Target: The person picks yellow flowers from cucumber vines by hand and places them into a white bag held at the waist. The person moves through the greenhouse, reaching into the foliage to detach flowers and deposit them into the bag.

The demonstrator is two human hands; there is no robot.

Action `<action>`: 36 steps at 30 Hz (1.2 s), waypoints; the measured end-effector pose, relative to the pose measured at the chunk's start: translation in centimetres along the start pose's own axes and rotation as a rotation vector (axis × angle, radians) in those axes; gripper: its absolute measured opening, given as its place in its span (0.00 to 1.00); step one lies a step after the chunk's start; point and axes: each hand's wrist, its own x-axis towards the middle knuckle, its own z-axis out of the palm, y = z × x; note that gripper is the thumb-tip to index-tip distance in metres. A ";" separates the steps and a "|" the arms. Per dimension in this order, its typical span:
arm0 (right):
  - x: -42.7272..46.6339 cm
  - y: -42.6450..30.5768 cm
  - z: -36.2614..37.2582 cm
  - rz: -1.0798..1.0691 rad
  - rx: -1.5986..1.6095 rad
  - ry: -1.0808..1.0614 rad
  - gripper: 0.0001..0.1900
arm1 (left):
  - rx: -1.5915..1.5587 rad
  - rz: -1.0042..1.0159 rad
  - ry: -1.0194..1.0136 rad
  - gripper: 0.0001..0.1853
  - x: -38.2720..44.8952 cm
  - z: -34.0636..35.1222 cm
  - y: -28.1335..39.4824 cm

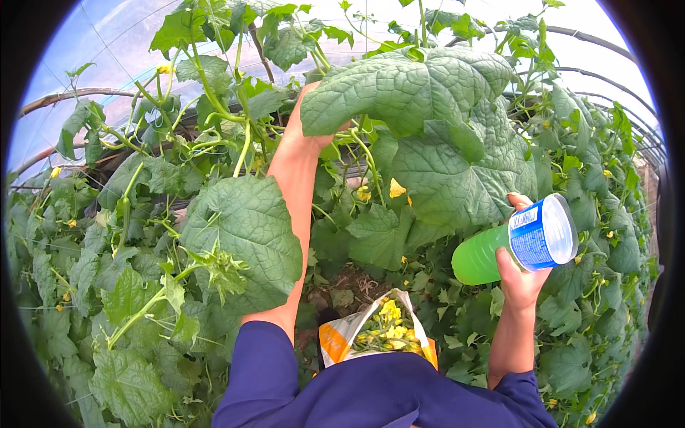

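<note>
My right hand (522,278) is closed round a clear plastic bottle (484,257) with a blue label and green liquid inside. The bottle lies tilted, its pale round end up to the right. My left arm reaches up among the vines, and my left hand (321,136) is mostly hidden behind a large green leaf (396,91); what its fingers do is not visible. Another broad leaf (455,171) hangs between the hands, beside yellow blossoms (397,188). An open white and orange bag (334,339) at my front holds yellow flowers and thin green pieces (393,326).
Dense leafy vines (59,267) stand on the left and more (578,214) on the right. Thin strings run through them. Curved greenhouse hoops (588,40) carry plastic film (128,32) overhead. Bare soil (358,283) shows beyond the bag.
</note>
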 end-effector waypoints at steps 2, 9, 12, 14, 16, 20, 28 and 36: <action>0.0 0.2 0.0 -0.011 0.018 -0.002 0.40 | -0.181 0.019 -0.018 0.10 -0.4 0.0 -1.2; 1.2 0.9 -0.5 -0.015 0.088 -0.017 0.38 | 0.616 -0.136 0.524 0.11 -5.1 1.8 -6.7; 2.2 1.4 -1.1 -0.036 0.131 -0.058 0.36 | 1.148 -0.256 0.432 0.16 -14.6 3.1 -10.2; 2.7 1.8 -1.4 -0.031 0.156 -0.051 0.36 | 1.242 -0.155 0.241 0.09 -22.6 5.3 -13.9; 3.2 2.1 -1.5 -0.053 0.158 -0.063 0.35 | 1.106 -0.253 -0.003 0.12 -30.0 7.9 -17.4; 3.2 2.3 -1.5 -0.108 0.212 -0.142 0.35 | 1.477 -0.970 -0.352 0.20 -36.3 11.2 -22.3; 0.8 2.7 1.2 -0.387 0.300 -0.350 0.35 | 1.325 -0.363 -0.268 0.15 -25.8 22.0 -9.6; -2.3 1.1 6.5 -0.443 0.531 -0.459 0.39 | 2.134 0.365 -0.311 0.11 -7.4 30.5 5.4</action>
